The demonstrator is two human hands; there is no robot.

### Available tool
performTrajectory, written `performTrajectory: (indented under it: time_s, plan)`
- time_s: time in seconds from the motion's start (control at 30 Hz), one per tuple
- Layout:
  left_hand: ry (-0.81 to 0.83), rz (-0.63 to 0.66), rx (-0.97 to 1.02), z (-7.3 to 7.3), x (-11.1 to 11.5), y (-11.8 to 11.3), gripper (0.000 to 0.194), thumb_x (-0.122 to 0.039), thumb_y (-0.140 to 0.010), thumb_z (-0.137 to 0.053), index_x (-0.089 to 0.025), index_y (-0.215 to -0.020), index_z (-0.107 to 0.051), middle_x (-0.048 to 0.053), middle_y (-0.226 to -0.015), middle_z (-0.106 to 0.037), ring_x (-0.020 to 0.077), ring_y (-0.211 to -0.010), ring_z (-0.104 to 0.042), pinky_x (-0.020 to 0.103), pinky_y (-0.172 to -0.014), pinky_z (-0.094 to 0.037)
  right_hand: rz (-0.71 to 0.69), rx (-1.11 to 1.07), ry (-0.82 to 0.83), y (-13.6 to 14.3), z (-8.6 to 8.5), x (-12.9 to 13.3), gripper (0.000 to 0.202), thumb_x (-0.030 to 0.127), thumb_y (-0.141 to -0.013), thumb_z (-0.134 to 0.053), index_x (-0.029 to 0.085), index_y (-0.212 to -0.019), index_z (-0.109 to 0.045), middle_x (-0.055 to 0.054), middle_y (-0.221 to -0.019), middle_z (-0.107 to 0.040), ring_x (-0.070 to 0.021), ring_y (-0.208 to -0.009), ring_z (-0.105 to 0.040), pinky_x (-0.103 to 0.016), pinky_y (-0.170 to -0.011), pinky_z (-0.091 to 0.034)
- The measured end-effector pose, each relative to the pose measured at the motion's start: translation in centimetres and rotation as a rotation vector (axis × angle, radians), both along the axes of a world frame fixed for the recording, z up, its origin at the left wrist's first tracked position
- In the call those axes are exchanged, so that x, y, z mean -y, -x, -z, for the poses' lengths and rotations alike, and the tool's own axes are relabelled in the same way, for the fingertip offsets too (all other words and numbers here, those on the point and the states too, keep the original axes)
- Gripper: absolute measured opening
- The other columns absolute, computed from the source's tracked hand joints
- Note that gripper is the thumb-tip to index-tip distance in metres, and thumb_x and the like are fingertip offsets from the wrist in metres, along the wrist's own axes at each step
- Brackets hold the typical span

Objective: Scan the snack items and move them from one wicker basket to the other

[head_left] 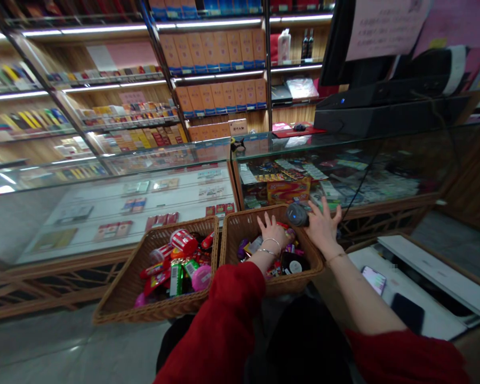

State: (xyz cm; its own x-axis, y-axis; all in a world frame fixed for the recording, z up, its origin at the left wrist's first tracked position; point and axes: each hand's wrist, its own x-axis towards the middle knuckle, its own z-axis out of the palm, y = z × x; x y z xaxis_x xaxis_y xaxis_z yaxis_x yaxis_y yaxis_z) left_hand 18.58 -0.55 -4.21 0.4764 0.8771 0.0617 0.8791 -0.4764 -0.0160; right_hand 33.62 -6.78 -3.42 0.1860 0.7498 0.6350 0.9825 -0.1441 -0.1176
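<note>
Two wicker baskets stand side by side before the glass counter. In the right basket (312, 262), my left hand (272, 234) rests on small wrapped items, its fingers spread and a bracelet at the wrist. My right hand (323, 226) is over that basket's back right corner, fingers apart. Beside its thumb is a dark round-topped object (297, 214) with a small blue light; whether the hand touches it is unclear. The left basket (122, 290) holds a red-and-white striped tub (183, 241), a green packet (176, 279) and a pink round container (201, 278).
Behind the baskets runs a glass display counter (232, 184) with a monitor (336, 42) on its right part. Stocked shelves (216, 70) line the wall. At the right, a white printer (436, 277) stands near a lit phone (373, 280) and a dark flat object (407, 312).
</note>
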Motion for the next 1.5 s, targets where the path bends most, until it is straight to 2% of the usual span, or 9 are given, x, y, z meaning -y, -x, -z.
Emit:
performTrajectory:
  time_s: [0.17,0.33,0.5,0.73,1.0,1.2,1.37,1.5]
  plan:
    - [0.051,-0.004,0.005,0.4,0.1,0.0,0.059,-0.063,-0.089,-0.049,-0.026,-0.129,-0.071,0.012,-0.158,-0.047,0.0422,-0.156,-0.016,0.071,-0.121,-0.005,0.008,-0.023,0.021,-0.1,0.0,0.0,0.028,0.024,-0.08,-0.058,0.019,-0.102,-0.075,-0.009,-0.147,-0.06,-0.0377,-0.152,-0.023,-0.072,-0.118,-0.009]
    - [0.052,0.02,0.026,0.0,-0.1,0.4,0.057,-0.058,-0.085,-0.059,-0.027,-0.132,-0.069,0.011,-0.158,-0.048,0.0415,-0.155,-0.019,0.072,-0.121,-0.007,0.01,-0.034,0.024,0.0,0.0,0.0,0.029,0.021,-0.08,-0.057,0.019,-0.102,-0.075,-0.008,-0.147,-0.06,-0.0378,-0.151,-0.025,-0.072,-0.119,-0.007]
    - [-0.01,0.06,0.051,-1.3,-0.5,1.6,0.047,-0.035,-0.084,-0.062,-0.022,-0.129,-0.068,0.01,-0.157,-0.049,0.0397,-0.155,-0.019,0.074,-0.121,-0.006,0.007,-0.033,0.001,0.3,0.0,-0.2,0.029,0.021,-0.078,-0.058,0.02,-0.102,-0.074,-0.008,-0.147,-0.06,-0.0385,-0.151,-0.026,-0.072,-0.118,-0.009]
    - [-0.234,0.111,0.154,-3.2,-1.0,5.5,0.034,-0.033,-0.087,-0.062,-0.022,-0.118,-0.07,0.009,-0.152,-0.056,0.0369,-0.154,-0.024,0.073,-0.123,-0.006,-0.014,-0.005,0.002,1.3,-1.0,-0.5,0.029,0.019,-0.078,-0.057,0.019,-0.101,-0.074,-0.007,-0.148,-0.059,-0.0382,-0.151,-0.026,-0.074,-0.117,-0.01]
    - [-0.344,0.092,0.229,-4.6,-0.7,10.0,0.026,-0.028,-0.091,-0.06,-0.023,-0.115,-0.068,0.008,-0.148,-0.059,0.0353,-0.153,-0.027,0.074,-0.122,-0.007,-0.078,0.009,-0.025,3.9,-2.5,-1.1,0.028,0.017,-0.078,-0.059,0.019,-0.102,-0.075,-0.007,-0.146,-0.061,-0.0384,-0.151,-0.025,-0.075,-0.117,-0.01]
    - [-0.391,0.027,0.212,-5.0,-0.3,13.1,0.026,-0.023,-0.091,-0.062,-0.024,-0.117,-0.065,0.009,-0.112,-0.077,0.0328,-0.143,-0.044,0.074,-0.121,-0.004,-0.112,0.036,-0.025,5.8,-3.1,-1.4,0.026,0.018,-0.079,-0.06,0.019,-0.101,-0.075,-0.008,-0.146,-0.061,-0.0384,-0.151,-0.025,-0.075,-0.117,-0.01]
    - [-0.394,0.008,0.235,-5.1,-0.7,15.2,0.035,-0.021,-0.088,-0.068,-0.028,-0.122,-0.066,0.008,-0.119,-0.076,0.0325,-0.14,-0.048,0.075,-0.122,-0.005,-0.138,0.054,-0.029,6.9,-3.3,-1.4,0.022,0.02,-0.079,-0.062,0.019,-0.097,-0.075,-0.008,-0.146,-0.061,-0.0383,-0.151,-0.026,-0.075,-0.117,-0.012]
    - [-0.427,-0.003,0.262,-5.0,-1.0,16.6,0.028,-0.022,-0.092,-0.063,-0.034,-0.117,-0.07,0.003,-0.117,-0.078,0.0323,-0.142,-0.046,0.076,-0.121,-0.003,-0.166,0.052,-0.039,7.8,-3.4,-1.5,0.023,0.019,-0.078,-0.062,0.02,-0.097,-0.075,-0.008,-0.146,-0.061,-0.0384,-0.151,-0.027,-0.076,-0.117,-0.012]
